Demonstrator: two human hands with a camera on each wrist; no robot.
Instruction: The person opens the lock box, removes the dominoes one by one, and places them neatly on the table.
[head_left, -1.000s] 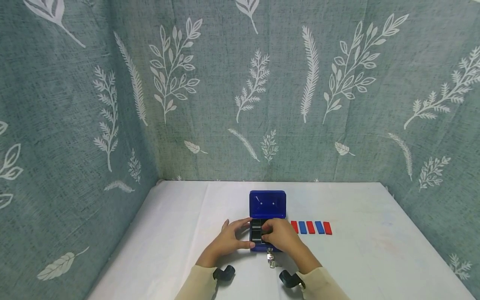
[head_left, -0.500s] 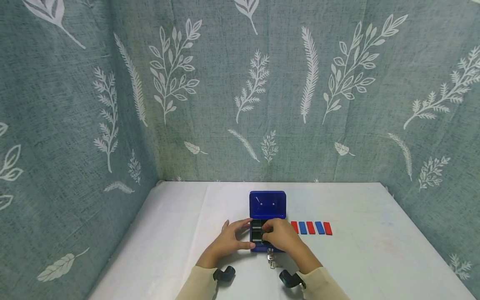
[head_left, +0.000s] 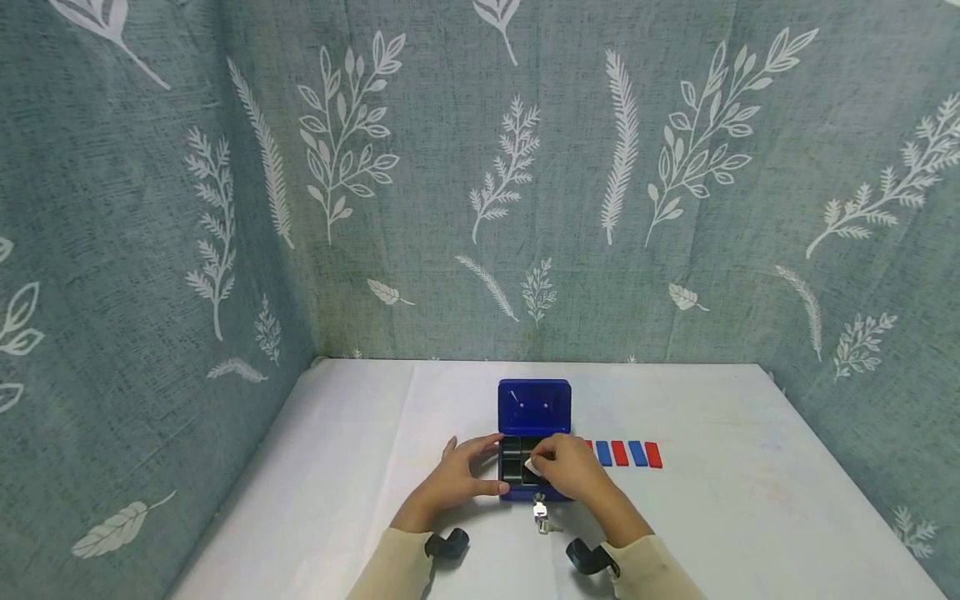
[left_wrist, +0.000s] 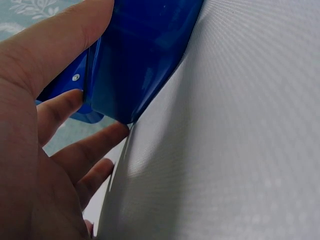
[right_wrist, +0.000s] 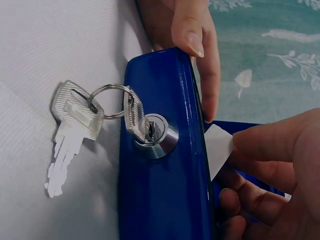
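Note:
A blue cash box point(head_left: 535, 406) stands with its lid raised, a black compartment tray point(head_left: 512, 472) inside. My left hand point(head_left: 461, 483) holds the box's left side, thumb at the front corner and fingertips by the back corner; the left wrist view shows its fingers point(left_wrist: 92, 150) touching the blue wall. Over the tray's right half, my right hand point(head_left: 576, 471) pinches a small white flat piece point(right_wrist: 217, 147) with a pointed corner, partly hidden by the fingers and the box edge. Keys point(right_wrist: 77, 115) on a ring hang from the front lock point(right_wrist: 156, 135).
Right of the box, several red strips point(head_left: 619, 453) and blue strips point(head_left: 637, 453) lie in an alternating row on the white tabletop point(head_left: 720, 508). A leaf-patterned cloth point(head_left: 570, 208) hangs behind and at the sides.
My right hand has shifted slightly right within the tray area, and a white piece now shows between its fingers. The left hand stays at the box's left side.

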